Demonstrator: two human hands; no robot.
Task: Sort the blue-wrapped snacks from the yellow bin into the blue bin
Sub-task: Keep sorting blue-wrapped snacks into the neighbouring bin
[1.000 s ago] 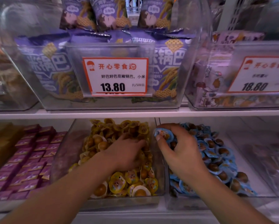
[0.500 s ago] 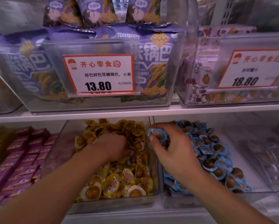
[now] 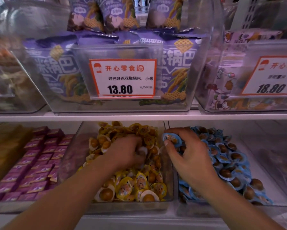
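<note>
In the lower centre of the frame, the right hand (image 3: 187,156) pinches a small blue-wrapped snack pack (image 3: 172,138) between thumb and fingers, just above the left edge of the clear bin of blue packs (image 3: 239,203). The left hand (image 3: 127,151) digs with curled fingers in the clear bin of yellow packs (image 3: 69,156); whether its grip holds anything I cannot tell. To do it well, I think the right hand should release the pack well inside the blue heap.

Clear glossy plastic bins (image 3: 170,185); shiny foil-like blue snack wrappers (image 3: 226,161).
</note>
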